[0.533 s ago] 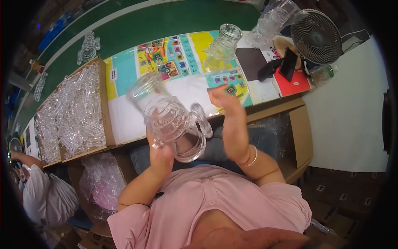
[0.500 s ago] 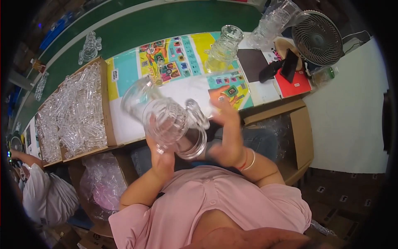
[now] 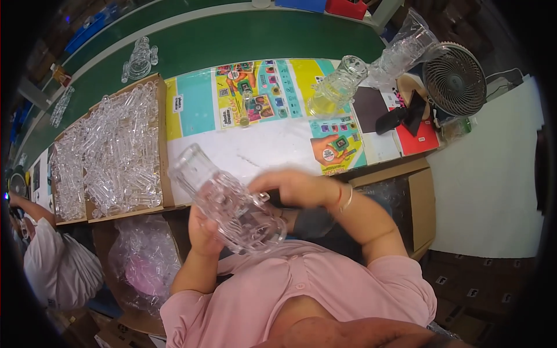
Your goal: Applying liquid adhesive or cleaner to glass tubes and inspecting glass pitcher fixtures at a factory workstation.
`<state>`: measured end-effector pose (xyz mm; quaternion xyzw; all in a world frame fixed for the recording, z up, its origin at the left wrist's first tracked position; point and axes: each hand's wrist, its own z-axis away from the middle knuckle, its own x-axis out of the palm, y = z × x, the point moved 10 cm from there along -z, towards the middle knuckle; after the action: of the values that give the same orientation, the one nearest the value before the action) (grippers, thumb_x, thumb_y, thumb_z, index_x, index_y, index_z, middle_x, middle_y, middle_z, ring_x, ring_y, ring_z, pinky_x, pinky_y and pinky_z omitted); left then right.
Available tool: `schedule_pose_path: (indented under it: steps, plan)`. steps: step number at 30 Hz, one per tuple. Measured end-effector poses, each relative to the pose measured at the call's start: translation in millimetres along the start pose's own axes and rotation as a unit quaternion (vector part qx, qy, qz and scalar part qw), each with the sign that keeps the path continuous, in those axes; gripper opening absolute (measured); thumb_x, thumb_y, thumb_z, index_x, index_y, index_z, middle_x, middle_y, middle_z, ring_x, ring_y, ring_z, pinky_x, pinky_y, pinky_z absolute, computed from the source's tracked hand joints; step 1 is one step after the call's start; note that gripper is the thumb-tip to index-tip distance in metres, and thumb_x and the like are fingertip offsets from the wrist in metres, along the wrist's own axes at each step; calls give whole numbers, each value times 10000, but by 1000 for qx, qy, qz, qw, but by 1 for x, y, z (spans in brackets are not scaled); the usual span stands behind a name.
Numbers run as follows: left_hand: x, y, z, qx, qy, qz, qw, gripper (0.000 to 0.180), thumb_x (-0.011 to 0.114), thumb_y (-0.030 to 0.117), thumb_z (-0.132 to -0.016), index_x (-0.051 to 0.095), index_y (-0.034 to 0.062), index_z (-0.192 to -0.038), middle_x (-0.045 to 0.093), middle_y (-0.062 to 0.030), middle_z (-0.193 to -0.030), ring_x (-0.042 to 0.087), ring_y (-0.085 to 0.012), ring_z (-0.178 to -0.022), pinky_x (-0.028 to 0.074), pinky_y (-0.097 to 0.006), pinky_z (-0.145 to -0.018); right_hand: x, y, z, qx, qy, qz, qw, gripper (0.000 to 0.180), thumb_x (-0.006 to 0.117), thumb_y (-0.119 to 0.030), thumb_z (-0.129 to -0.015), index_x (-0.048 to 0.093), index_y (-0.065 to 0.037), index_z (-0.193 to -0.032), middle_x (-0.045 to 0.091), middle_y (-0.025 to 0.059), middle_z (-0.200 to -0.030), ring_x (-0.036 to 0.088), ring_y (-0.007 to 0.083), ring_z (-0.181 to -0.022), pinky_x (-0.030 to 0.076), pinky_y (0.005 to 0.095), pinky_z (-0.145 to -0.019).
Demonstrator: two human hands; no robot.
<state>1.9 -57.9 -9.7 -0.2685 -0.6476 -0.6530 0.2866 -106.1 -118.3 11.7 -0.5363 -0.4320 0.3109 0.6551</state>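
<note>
Green belting runs along the far edge of the bench (image 3: 400, 156), and bright printed sheets cover its top. Close to the person's chest, off the near edge, a clear glass mug (image 3: 229, 203) lies tilted, its open mouth toward the bench's left end. The left hand (image 3: 203, 232) is wrapped around the mug's lower body and bears its weight. The right hand (image 3: 293, 188) curls over the handle side, fingers bent onto the glass; how firmly it pinches I cannot tell.

This looks like a check of a single mug, turned about in both hands. The next turn would call for the left hand to stay firm while the right shifts its hold, since the glass is smooth.

At the left end, a cardboard tray (image 3: 164, 145) holds many small glass pieces. Another mug (image 3: 336, 87) stands toward the far right corner, near a small fan (image 3: 455, 78).
</note>
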Motion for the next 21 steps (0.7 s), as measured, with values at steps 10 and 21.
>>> schedule_pose_path:
  steps: [10,21]
  plan:
    - [-27,33,14,138,86,-131,978,813,721,221,-719,245,-17,-1333,416,-158,-1251,445,-271,-1147,358,-404,-978,-133,-44,-110,89,365,623,686,613,650,-349,-743,420,32,-1164,561,234,-979,601,328,-845,488,396,-723]
    - [-16,29,15,76,89,-60,991,813,726,244,-714,260,-32,-1321,447,-152,-1224,475,-252,-1111,385,-383,-950,-60,12,-7,-38,251,-65,965,305,552,-67,-798,449,-33,-1083,506,70,-892,488,138,-704,407,254,-595]
